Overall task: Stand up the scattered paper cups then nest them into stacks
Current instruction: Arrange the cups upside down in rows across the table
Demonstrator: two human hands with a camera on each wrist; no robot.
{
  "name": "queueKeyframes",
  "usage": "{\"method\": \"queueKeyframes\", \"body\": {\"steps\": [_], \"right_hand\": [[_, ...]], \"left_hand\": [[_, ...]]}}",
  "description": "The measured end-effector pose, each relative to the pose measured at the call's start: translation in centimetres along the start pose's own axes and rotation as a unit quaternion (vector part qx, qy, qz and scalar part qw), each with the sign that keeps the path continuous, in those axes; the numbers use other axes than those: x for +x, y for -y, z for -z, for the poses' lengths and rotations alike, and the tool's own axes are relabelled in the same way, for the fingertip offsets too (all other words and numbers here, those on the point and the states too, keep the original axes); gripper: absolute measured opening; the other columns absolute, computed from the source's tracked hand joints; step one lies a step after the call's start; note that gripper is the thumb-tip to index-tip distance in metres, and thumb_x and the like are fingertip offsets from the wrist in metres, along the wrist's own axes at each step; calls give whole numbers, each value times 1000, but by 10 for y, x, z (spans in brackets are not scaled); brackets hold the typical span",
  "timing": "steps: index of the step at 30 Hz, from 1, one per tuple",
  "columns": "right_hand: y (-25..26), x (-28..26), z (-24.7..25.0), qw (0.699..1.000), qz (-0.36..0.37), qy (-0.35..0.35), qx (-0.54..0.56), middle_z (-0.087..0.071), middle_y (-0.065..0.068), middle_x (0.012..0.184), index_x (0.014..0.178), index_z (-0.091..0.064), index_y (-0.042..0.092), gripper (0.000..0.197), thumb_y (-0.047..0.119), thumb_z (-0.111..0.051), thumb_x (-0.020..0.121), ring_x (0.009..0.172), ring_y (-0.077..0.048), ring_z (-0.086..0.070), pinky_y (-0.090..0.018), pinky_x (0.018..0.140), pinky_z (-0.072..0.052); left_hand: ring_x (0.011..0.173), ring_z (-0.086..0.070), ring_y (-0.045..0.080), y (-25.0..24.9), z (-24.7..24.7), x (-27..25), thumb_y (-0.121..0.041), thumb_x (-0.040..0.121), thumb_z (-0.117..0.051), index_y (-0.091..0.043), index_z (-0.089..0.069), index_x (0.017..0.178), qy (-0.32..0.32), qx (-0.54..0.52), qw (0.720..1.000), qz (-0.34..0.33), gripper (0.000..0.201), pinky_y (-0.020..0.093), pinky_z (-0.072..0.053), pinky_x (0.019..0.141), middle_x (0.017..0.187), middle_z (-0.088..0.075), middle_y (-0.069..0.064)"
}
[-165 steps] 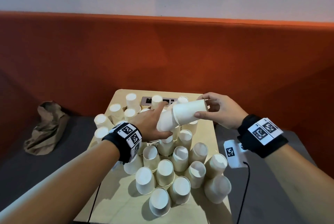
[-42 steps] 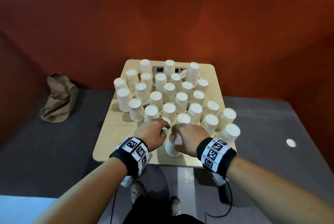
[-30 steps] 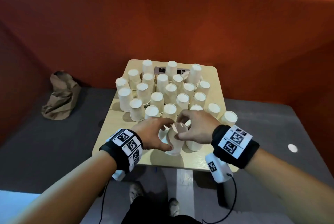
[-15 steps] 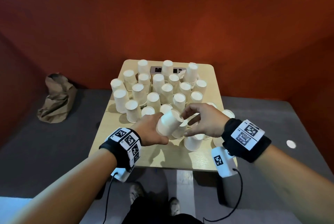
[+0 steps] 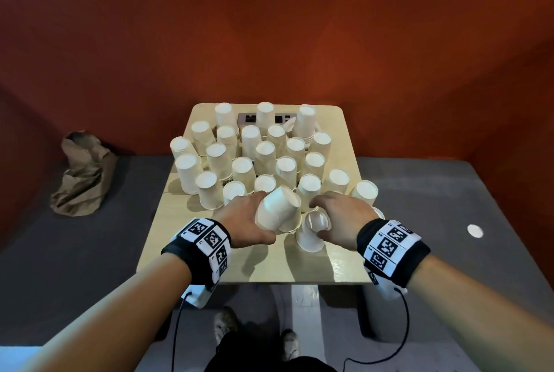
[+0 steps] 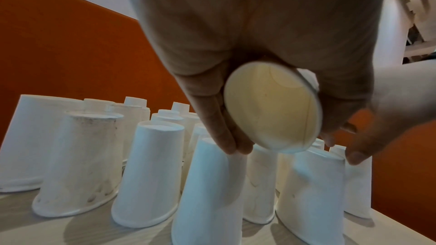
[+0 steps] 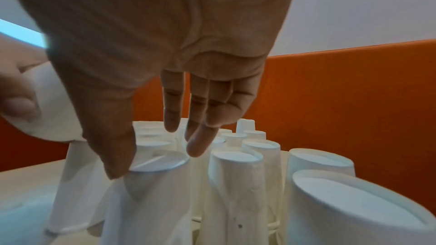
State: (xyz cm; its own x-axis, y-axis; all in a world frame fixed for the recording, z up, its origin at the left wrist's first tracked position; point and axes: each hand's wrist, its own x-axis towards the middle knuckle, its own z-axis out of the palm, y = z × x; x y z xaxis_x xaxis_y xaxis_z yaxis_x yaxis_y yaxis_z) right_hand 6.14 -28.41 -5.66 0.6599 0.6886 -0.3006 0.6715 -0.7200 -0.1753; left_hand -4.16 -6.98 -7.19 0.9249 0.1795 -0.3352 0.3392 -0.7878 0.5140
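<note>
Many white paper cups (image 5: 265, 155) stand upside down, packed close on the small wooden table (image 5: 209, 263). My left hand (image 5: 248, 217) grips one paper cup (image 5: 278, 206) off the table, tilted with its base pointing up and right; its open mouth (image 6: 271, 107) faces the left wrist camera. My right hand (image 5: 332, 215) hovers over a dented upside-down cup (image 5: 310, 236) near the front edge. Its fingers (image 7: 200, 118) are straight and its thumb (image 7: 113, 155) touches that cup's base rim (image 7: 155, 163).
A taller nested stack (image 5: 304, 122) stands at the table's back right beside a socket panel (image 5: 248, 119). A crumpled brown paper bag (image 5: 84, 173) lies on the grey seat at left. The orange padded wall (image 5: 269, 41) closes off the back and sides.
My right hand has left the raised cup and dropped onto the dented cup at the front. The left hand still holds its cup aloft, tilted about the same.
</note>
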Motion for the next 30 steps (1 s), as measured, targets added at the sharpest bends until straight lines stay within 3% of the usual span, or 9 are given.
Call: {"method": "queueKeyframes", "body": {"steps": [3, 9, 15, 19, 24, 27, 30], "right_hand": [[1, 2, -7, 1000, -4, 3, -9, -58, 6, 128, 133, -51, 32, 55, 42, -67, 81, 112, -24, -61, -34, 81, -49], [7, -2, -15, 999, 6, 32, -26, -60, 2, 116, 121, -55, 30, 44, 42, -65, 79, 98, -27, -62, -36, 74, -52], [6, -9, 11, 999, -5, 19, 46, -63, 9, 110, 117, -60, 34, 49, 50, -68, 72, 98, -20, -61, -33, 77, -49], [-3, -18, 52, 994, -26, -41, 93, -65, 17, 106, 110, -62, 37, 47, 56, -72, 68, 85, -8, -60, -32, 78, -52], [-14, -24, 101, 968, -41, -156, 190, -65, 20, 102, 107, -65, 38, 45, 51, -83, 68, 82, -5, -63, -32, 77, -54], [-13, -22, 113, 938, -7, -195, 286, -68, 18, 101, 103, -67, 38, 41, 46, -86, 68, 75, -9, -66, -30, 69, -55], [-2, -16, 116, 917, 38, -203, 340, -70, 13, 101, 101, -70, 39, 38, 41, -87, 68, 68, -5, -64, -24, 65, -50]], "left_hand": [[91, -61, 18, -1, 0, -2, -51, 53, -70, -32, -49, 116, -1, -7, 1000, -2, 69, 40, -56, 80, 95, -62, -10], [93, -60, 17, -3, 1, -6, -49, 57, -74, -32, -49, 121, 1, -22, 1000, -3, 71, 39, -55, 82, 97, -62, -11], [91, -62, 13, 2, 1, -5, -58, 54, -75, -36, -50, 111, -6, -34, 999, 1, 65, 41, -56, 80, 94, -62, -14], [96, -60, 15, 3, 8, -4, -52, 59, -80, -30, -51, 117, -25, -43, 999, -3, 68, 35, -52, 81, 99, -62, -10], [93, -55, 14, 0, 22, -6, -43, 67, -80, -29, -51, 118, -51, -34, 998, -20, 61, 27, -42, 73, 97, -58, -12], [91, -57, 15, -5, 28, -7, -42, 68, -80, -30, -50, 117, -58, -22, 998, -23, 58, 30, -46, 74, 96, -60, -12], [87, -60, 18, -7, 33, -5, -43, 63, -79, -33, -48, 107, -74, -21, 997, -21, 54, 35, -52, 75, 93, -63, -11]]}}
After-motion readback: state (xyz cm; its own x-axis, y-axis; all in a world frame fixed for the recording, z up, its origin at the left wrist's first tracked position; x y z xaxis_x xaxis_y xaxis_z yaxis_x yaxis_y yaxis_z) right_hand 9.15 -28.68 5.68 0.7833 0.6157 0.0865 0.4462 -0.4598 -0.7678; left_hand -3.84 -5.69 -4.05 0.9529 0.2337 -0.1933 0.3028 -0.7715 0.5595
